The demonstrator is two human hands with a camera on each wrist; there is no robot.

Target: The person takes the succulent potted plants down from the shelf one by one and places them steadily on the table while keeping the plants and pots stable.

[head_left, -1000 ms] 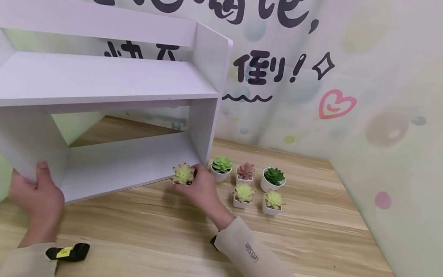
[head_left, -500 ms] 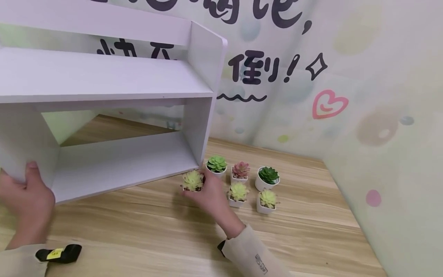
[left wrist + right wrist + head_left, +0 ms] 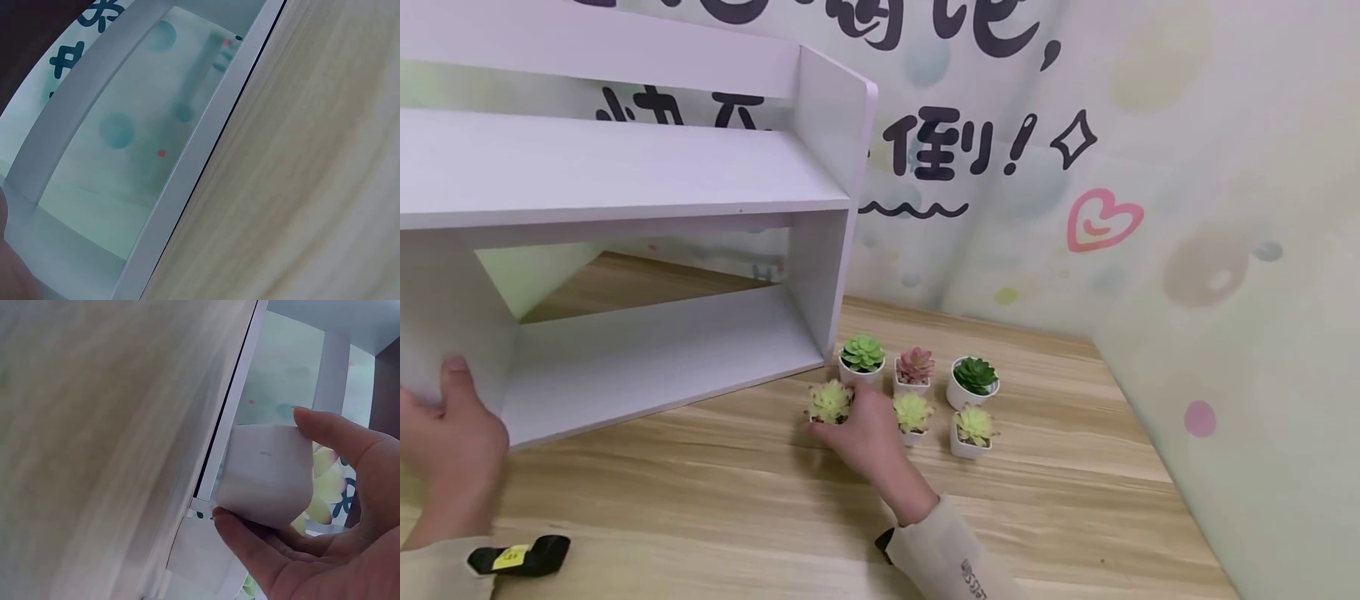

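My right hand [image 3: 868, 429] pinches a small potted yellow-green succulent [image 3: 830, 402] between thumb and fingers, in front of the shelf's right end. Up close in the right wrist view, its white square pot [image 3: 269, 475] sits between the fingertips. The white two-tier shelf [image 3: 655, 358] fills the left of the head view. Around its left side panel goes my left hand [image 3: 460, 442], with the thumb on the inner face and the fingers hidden outside. Only a sliver of that hand shows in the left wrist view, beside the shelf [image 3: 187, 181].
To the right of the shelf stand a bright green succulent [image 3: 862, 354], a red one [image 3: 915, 367] and a dark green one [image 3: 975, 377] in white pots. Two yellow-green succulents, a nearer one [image 3: 912, 414] and another [image 3: 973, 427], stand in front. A printed wall [image 3: 1022, 275] borders the wooden table [image 3: 715, 517].
My right hand has carried the yellow-green succulent rightward and slightly toward me, away from the shelf's front edge. The left hand keeps its hold on the panel. The head view has shifted slightly.
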